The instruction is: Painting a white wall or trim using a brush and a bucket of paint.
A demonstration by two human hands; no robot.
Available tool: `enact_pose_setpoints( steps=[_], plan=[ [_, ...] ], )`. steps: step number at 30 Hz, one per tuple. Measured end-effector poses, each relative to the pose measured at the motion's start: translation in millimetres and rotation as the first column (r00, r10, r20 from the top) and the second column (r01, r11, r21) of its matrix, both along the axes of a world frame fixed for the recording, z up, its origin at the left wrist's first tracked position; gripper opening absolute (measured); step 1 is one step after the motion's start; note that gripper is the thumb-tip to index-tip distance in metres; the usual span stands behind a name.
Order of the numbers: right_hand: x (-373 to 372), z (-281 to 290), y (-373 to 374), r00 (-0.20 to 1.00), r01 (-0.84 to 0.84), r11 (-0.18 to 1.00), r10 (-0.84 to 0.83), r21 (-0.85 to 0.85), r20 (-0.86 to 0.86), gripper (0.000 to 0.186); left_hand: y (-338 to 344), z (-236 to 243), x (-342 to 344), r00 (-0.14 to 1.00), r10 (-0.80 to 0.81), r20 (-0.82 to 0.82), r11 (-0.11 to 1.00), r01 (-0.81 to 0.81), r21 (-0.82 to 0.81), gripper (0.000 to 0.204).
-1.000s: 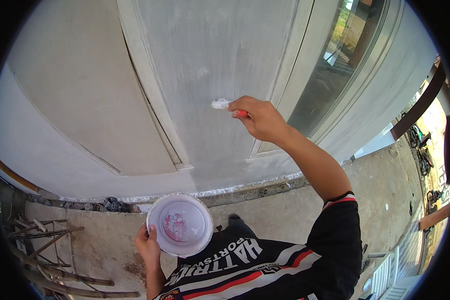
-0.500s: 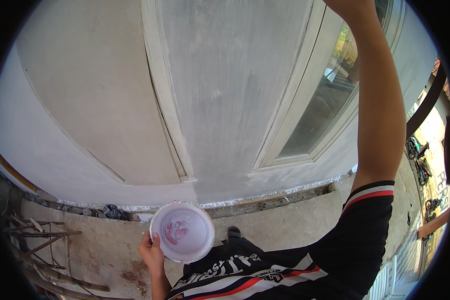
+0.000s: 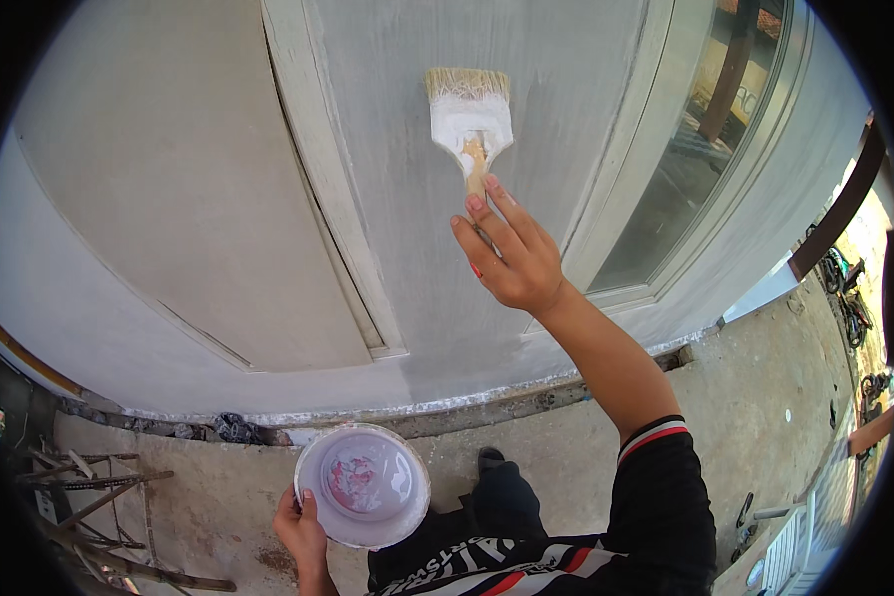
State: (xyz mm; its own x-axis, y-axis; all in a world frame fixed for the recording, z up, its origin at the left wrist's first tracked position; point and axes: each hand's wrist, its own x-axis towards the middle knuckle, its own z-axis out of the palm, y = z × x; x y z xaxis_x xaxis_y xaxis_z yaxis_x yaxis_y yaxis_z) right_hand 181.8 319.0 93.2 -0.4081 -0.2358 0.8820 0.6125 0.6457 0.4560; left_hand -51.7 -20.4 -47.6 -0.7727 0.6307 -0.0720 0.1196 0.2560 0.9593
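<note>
A wide paintbrush (image 3: 470, 117) with pale bristles and a white-smeared ferrule points upward in front of the grey wall (image 3: 407, 248). My right hand (image 3: 515, 250) is closed round its wooden handle, arm stretched forward. Whether the bristles touch the wall, I cannot tell. Low in front of my body, my left hand (image 3: 301, 523) grips the rim of a white bucket (image 3: 415, 502), thumb over the edge. Inside the bucket shows a little whitish liquid with a pinkish patch in the middle.
On the left is a pale door panel (image 3: 169, 199); on the right, a framed glass window (image 3: 656, 199). A narrow gutter (image 3: 467, 422) runs along the wall's foot. Wooden poles and a rack (image 3: 99, 497) stand at lower left. Bicycles (image 3: 849, 303) are far right.
My right hand has come down from the top right to the middle, bringing the paintbrush into view. The bucket stays in my left hand, almost unmoved.
</note>
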Motion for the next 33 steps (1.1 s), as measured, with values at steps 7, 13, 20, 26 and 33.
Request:
enact_pose_setpoints(
  steps=[7,13,20,26,33],
  plan=[
    [6.4,-178.0,-19.1,0.997,-0.011,0.965,0.032,-0.262,0.074,0.02,2.3,-54.1,-19.3,0.993,-0.086,-0.087,0.992,0.076,-0.105,0.026],
    [10.5,-295.0,-36.0,0.987,0.021,0.905,0.048,-0.425,0.151,0.024,16.6,-82.3,-28.8,0.993,-0.085,-0.079,0.986,0.072,-0.153,0.027],
    [10.9,-365.1,-68.9,0.979,0.03,0.8,0.099,-0.599,0.18,0.027,32.5,-94.3,-38.1,0.983,-0.167,-0.072,0.966,0.148,-0.211,0.028],
    [16.5,-350.8,-72.0,0.966,0.065,0.684,0.139,-0.727,0.218,0.026,33.5,-83.7,-37.7,0.978,-0.21,0.003,0.955,0.206,-0.215,0.028],
    [18.0,-218.8,-42.6,0.977,0.01,0.511,0.178,-0.859,0.117,0.025,23.2,-48.4,-29.7,0.973,-0.231,-0.015,0.97,0.229,-0.076,0.023]
  ],
)
